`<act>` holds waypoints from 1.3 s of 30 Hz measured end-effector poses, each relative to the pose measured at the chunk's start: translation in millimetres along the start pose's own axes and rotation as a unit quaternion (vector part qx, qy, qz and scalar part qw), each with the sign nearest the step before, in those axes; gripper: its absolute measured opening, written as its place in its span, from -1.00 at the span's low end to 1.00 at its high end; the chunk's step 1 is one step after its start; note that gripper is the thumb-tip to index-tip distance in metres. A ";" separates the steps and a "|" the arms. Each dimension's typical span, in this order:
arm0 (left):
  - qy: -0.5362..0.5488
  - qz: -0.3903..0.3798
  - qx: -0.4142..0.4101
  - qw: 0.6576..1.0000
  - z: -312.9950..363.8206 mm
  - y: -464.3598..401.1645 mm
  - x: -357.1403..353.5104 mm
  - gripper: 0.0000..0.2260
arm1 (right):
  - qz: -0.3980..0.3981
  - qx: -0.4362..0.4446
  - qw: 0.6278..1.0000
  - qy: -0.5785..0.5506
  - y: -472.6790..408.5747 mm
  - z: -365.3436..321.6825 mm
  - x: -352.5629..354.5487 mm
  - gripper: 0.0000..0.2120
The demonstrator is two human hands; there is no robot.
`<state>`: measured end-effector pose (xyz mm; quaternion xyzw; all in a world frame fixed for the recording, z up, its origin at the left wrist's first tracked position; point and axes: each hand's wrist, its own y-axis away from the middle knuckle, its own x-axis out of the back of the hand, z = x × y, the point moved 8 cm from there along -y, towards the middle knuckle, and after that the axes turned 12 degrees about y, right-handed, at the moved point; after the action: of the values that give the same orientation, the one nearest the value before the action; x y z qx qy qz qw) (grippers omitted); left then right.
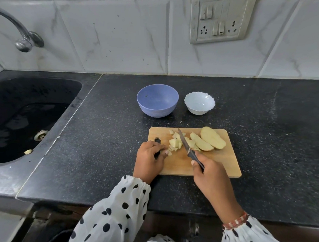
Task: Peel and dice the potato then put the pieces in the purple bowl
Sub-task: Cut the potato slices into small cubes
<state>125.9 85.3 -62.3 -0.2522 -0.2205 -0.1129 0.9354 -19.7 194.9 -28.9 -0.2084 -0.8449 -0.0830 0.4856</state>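
Potato (pixel 201 142) is the main thing, and there's only the head cam so just one view to go thru. It's peeled and lies on the wooden cutting board (pixel 217 162), partly done: a little heap of diced pieces (pixel 174 143) right at the left hand's fingertips, then a couple of long wedges/slices (pixel 211 137) on the far side of the knife (pixel 186 147), just beyond and a bit right of the right hand.

Left hand (pixel 150 158) rests on the board's left end, fingers curled down w/ the tips touching or almost touching the nearest dice. Can't tell if it's actually pinching a piece or just steadying the pile. Right hand (pixel 209 173) is wrapped around the knife's dark handle, blade pointing away from the person, sitting between the dice and the uncut slices.

Handling-wise, imo: raw potato = firm, fairly light, wet and starchy on the cut faces so prob slippery. Slices should lie flat side down, held from the top w/ fingertips tucked back from the blade. Dice are small and loose, easier to scoop than pick 1 by 1.

Purple bowl (pixel 157 100) sits past the board, well beyond the left hand, nothing in it yet. White bowl (pixel 199 103) is just beside it, straight beyond the knife tip.
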 end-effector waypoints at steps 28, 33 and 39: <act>0.095 -0.081 0.141 0.982 4.8 -20.5 1.3 -0.88 | -0.008 -0.001 0.999 -0.036 1.3 -0.1 4.1 -0.62; 0.061 -0.037 0.151 0.986 1.6 -8.0 10.1 -0.88 | -0.030 0.000 0.998 -0.055 9.0 -3.5 -0.5 -0.62; 0.015 0.024 0.129 0.991 4.0 1.6 18.7 -0.90 | -0.052 0.024 0.998 -0.039 18.9 -10.5 -11.7 -0.60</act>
<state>141.4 86.9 -51.1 -0.1328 -0.2133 -0.0643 0.9658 1.9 205.2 -34.7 -0.1554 -0.8748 -0.0801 0.4519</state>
